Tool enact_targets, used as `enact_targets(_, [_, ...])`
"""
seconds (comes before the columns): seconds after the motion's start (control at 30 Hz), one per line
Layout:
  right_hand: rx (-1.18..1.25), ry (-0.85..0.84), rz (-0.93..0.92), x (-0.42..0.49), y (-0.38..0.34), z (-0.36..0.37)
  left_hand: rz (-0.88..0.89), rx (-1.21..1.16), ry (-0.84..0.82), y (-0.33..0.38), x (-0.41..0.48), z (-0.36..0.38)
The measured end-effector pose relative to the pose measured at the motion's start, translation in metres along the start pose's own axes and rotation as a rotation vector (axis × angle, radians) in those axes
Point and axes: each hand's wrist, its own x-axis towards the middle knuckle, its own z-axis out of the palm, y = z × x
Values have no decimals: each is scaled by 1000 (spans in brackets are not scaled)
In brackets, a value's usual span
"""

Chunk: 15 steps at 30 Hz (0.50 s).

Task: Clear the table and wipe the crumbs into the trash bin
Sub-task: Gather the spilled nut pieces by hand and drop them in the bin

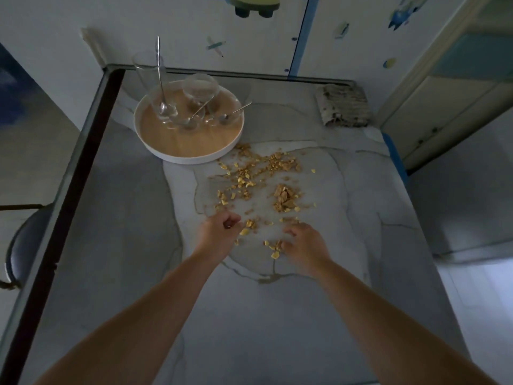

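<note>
crumbs (259, 179) strewn on table (374, 218), left hand (219, 232) fingers curled, pinching some, right hand (304, 245) fingers loosely bent, touching crumbs

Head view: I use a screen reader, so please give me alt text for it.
Both hands, left hand and right hand, reach among yellow crumbs scattered on a marble-patterned table. Behind them a round tray holds glasses and spoons; a folded cloth lies at the far right.

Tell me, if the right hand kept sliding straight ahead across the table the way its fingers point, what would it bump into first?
Probably the heap of crumbs just ahead of the right hand, with scattered bits before it. The folded cloth lies much farther off, toward the right.
</note>
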Motion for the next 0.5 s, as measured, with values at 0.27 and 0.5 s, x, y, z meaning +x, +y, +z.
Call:
enact_targets(0.27, [82,37,110,6,2,30,-134,-128,-83,-17,3,13])
enact_targets(0.5, [474,159,241,10,3,18,-259,-339,-123,-4,13,20])
